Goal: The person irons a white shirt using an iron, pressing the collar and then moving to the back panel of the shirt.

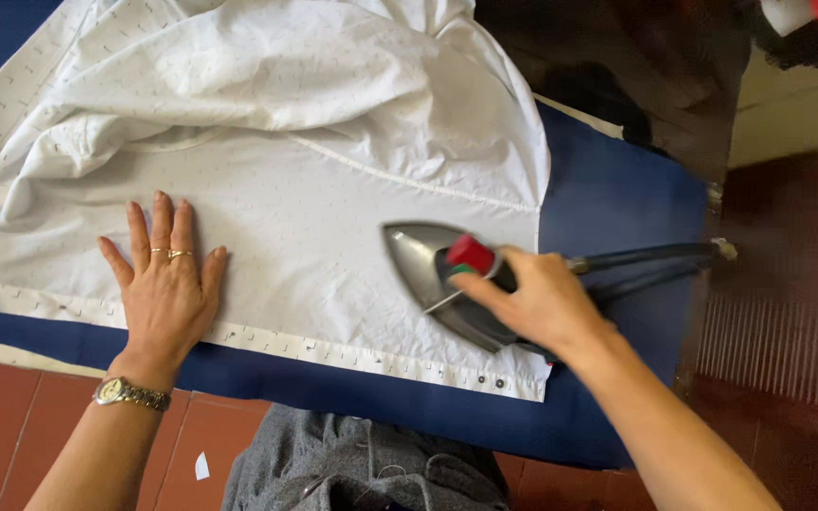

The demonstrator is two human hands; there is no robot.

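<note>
A blue-covered ironing board [617, 203] stands over red floor tiles, and on it I see a white shirt [267, 142] spread with its near panel lying flat and the far part heaped in folds. My left hand [165, 284] lies open, palm down, pressing the flat cloth, while my right hand [542, 303] is closed around the handle of the iron [428, 270], whose sole sits on the shirt's right part. I judge the near panel mostly smooth and the bunched cloth beyond not yet pressed.
</note>
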